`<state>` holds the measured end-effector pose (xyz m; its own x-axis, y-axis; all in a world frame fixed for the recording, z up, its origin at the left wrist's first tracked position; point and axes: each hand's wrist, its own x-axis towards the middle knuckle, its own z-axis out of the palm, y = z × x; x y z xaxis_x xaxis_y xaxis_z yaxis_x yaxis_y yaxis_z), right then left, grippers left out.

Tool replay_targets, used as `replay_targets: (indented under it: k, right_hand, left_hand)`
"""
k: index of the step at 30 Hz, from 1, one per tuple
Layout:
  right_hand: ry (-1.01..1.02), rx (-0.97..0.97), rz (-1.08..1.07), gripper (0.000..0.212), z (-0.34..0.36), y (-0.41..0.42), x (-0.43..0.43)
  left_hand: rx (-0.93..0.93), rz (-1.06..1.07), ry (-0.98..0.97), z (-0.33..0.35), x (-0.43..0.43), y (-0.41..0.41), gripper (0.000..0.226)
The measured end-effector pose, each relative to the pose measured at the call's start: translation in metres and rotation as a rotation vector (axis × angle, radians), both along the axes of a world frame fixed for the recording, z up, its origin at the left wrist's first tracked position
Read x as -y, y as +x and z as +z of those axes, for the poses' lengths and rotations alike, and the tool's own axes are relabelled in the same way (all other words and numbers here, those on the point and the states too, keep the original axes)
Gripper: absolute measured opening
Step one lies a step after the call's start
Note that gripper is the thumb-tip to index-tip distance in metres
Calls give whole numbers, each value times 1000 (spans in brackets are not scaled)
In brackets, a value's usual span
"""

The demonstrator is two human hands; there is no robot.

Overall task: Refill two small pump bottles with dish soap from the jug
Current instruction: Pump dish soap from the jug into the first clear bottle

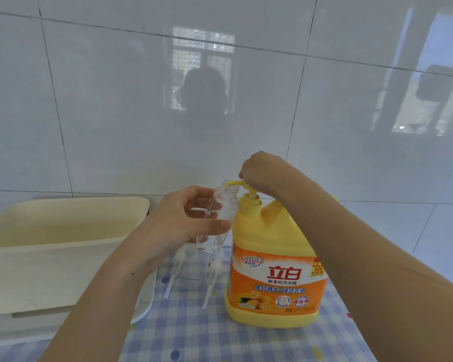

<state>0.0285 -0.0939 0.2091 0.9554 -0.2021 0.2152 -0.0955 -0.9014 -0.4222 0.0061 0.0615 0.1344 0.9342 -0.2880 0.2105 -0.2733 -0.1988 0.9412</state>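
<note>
A: Where's the bottle?

B: L hand (183, 226) grips the small clear plastic bottle w/ threaded neck (224, 205), thumb across the front, fingers curled behind. It's tilted, w/ the open mouth touching the spout tip of the yellow pump head (233, 182).

A: R hand?

B: R hand (262, 171) sits on top of that pump head, wrist bent down. Fingers are mostly hidden, so can't tell how tightly it's closed.

A: Jug?

B: The big yellow plastic dish-soap jug w/ orange label (277, 270) stands upright on the blue-and-white checked cloth (220, 340) covering the surface. The bottle is just beside its neck, on the left.

A: Room to move?

B: Tight on the left. The cream rectangular plastic basin (63, 257) sits on a white tray (144, 307), and the tray's rim is near the L forearm. Two white pump tops w/ dip tubes (215, 267) lie on the cloth between tray and jug, under the L hand. There's bare cloth in front of the jug and to its right. The white tiled wall (115, 100) closes off the back edge.
</note>
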Motion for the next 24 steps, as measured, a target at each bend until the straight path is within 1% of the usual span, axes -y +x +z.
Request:
replay_targets:
  k: [2, 3, 6, 11, 17, 24]
  right_hand:
    - [-113, -34, -2, 31, -2, -5, -3]
    - [-165, -60, -7, 26, -4, -10, -4]
    - [-210, -48, -13, 18, -4, -20, -8]
    - [-197, -47, 1, 17, -5, -23, -9]
    - [-181, -54, -9, 16, -6, -23, -10]
    - [-148, -12, -8, 17, -7, -20, -6]
  left_hand:
    - [-10, 5, 35, 0, -3, 0, 67]
    - [-12, 10, 51, 0, -3, 1, 68]
    - [-12, 16, 58, -1, -5, 2, 60]
    - [-6, 24, 74, 1, -4, 1, 69]
    - [-4, 38, 59, 0, -4, 1, 53]
    - [3, 24, 49, 0, -2, 1, 53]
